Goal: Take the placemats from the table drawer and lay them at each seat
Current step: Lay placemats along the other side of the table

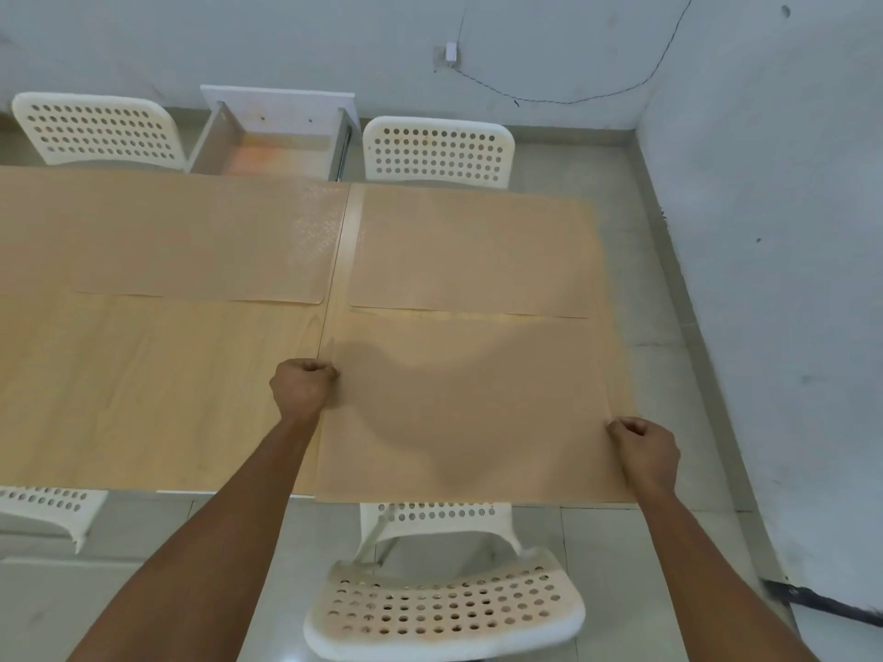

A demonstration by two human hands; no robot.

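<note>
A tan placemat (468, 413) lies over the near right part of the wooden table (157, 384), its near edge at the table's front edge. My left hand (303, 387) pinches its left edge. My right hand (645, 446) pinches its right edge. Two more tan placemats lie on the far side: one (200, 241) at far left, one (473, 250) at far right. The white table drawer (274, 136) stands pulled open beyond the far edge, between two chairs.
White perforated chairs stand around the table: two at the far side (95, 129) (437, 152), one just below me (444, 609), another at the near left (45, 506). A grey wall (764, 231) runs close along the right. A cable hangs on the back wall.
</note>
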